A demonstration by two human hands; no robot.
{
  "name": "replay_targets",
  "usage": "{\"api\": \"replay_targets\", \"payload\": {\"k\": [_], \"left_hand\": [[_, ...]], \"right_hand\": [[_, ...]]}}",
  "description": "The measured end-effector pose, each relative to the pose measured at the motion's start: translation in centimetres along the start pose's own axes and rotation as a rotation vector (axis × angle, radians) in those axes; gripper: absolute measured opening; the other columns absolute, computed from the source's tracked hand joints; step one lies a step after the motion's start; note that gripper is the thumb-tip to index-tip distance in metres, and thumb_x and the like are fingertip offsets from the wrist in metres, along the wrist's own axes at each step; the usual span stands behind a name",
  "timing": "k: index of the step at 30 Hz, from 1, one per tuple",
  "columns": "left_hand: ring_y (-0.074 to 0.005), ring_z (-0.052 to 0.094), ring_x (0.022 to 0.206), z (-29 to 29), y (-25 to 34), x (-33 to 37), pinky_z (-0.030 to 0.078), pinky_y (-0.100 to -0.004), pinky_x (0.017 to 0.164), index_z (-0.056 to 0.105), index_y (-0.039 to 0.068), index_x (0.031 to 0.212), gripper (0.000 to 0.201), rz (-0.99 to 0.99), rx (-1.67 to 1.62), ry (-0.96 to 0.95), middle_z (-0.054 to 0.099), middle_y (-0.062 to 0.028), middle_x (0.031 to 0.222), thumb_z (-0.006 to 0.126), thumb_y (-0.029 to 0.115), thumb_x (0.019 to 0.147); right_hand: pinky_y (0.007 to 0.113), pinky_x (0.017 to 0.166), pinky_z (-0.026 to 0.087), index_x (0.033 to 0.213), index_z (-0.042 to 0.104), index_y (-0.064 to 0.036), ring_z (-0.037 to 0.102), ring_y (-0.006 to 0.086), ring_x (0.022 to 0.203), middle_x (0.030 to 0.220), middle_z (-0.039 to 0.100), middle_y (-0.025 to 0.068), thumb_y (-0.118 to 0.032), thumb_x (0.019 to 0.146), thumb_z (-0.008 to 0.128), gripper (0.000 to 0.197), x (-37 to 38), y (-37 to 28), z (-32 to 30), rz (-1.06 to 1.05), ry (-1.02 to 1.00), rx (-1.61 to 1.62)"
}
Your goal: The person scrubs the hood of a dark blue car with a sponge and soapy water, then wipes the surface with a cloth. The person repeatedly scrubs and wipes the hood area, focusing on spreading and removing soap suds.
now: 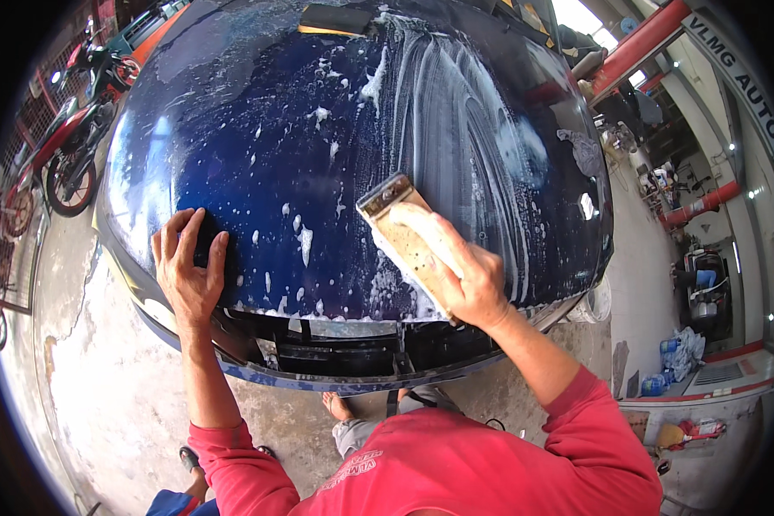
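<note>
A dark blue car hood (258, 172) spreads in front of me, wet and spotted with white foam. Milky streaks run over its right half. My right hand (464, 275) grips a long tan sanding block (404, 245) with a dark end, lying slantwise on the hood near its front edge. The block's underside is hidden. At the left front of the hood, my left hand (189, 267) rests with its fingers apart, holding nothing. Farther back on the hood lies a dark, flat pad (334, 19) with a yellowish edge.
The car's open front (344, 348) lies below the hood edge. A crumpled grey cloth (581, 150) sits at the right side. A white bucket (593, 303) stands beside the car. Motorcycles (70, 163) are parked left. Another person's leg in blue shorts (174, 502) shows at lower left.
</note>
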State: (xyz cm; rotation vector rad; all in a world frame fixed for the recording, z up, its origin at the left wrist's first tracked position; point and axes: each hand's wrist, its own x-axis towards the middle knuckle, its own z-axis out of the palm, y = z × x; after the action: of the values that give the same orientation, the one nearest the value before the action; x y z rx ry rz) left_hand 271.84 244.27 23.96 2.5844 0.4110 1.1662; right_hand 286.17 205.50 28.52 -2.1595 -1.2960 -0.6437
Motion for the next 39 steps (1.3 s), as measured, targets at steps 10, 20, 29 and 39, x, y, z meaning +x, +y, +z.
{"api": "replay_targets", "payload": {"k": [10,20,29,39], "left_hand": [[-0.0338,0.065,0.123,0.5,-1.4,-0.3,0.051,-0.0462,0.109,0.08,0.005,0.126,0.037,-0.043,-0.081,0.001,0.073,-0.0133,0.129,0.085,0.016,0.091],[-0.0359,0.065,0.121,-0.1,0.0,0.2,0.051,-0.0479,0.107,0.079,0.004,0.126,0.038,-0.022,-0.03,0.003,0.072,-0.014,0.13,0.085,0.013,0.09],[-0.0353,0.065,0.122,0.7,-0.6,-0.4,0.05,-0.0474,0.11,0.078,0.002,0.127,0.037,-0.099,-0.046,-0.009,0.072,-0.0155,0.129,0.082,0.011,0.091],[-0.0357,0.064,0.123,0.1,-0.1,0.1,0.05,-0.048,0.11,0.077,0.003,0.129,0.041,-0.061,-0.026,-0.038,0.071,-0.0153,0.131,0.083,0.012,0.09]], "right_hand": [[0.043,0.106,0.056,0.152,0.063,-0.0092,0.07,0.0425,0.128,0.138,0.073,0.0242,-0.035,0.1,0.073,0.059,27.3,25.9,8.6,0.504,0.097,-0.245],[0.042,0.095,0.064,0.16,0.054,-0.0032,0.08,0.0359,0.112,0.133,0.075,0.0272,-0.006,0.101,0.071,0.062,-0.2,5.3,-3.0,0.178,-0.007,0.033],[0.049,0.105,0.055,0.15,0.066,-0.0155,0.071,0.043,0.126,0.135,0.074,0.0227,-0.038,0.098,0.073,0.057,31.7,31.2,8.8,0.606,0.112,-0.296],[0.049,0.117,0.055,0.163,0.044,0.0068,0.068,0.0404,0.134,0.148,0.066,0.0292,0.009,0.099,0.059,0.065,-0.1,4.0,-2.7,0.096,-0.04,0.231]]}}
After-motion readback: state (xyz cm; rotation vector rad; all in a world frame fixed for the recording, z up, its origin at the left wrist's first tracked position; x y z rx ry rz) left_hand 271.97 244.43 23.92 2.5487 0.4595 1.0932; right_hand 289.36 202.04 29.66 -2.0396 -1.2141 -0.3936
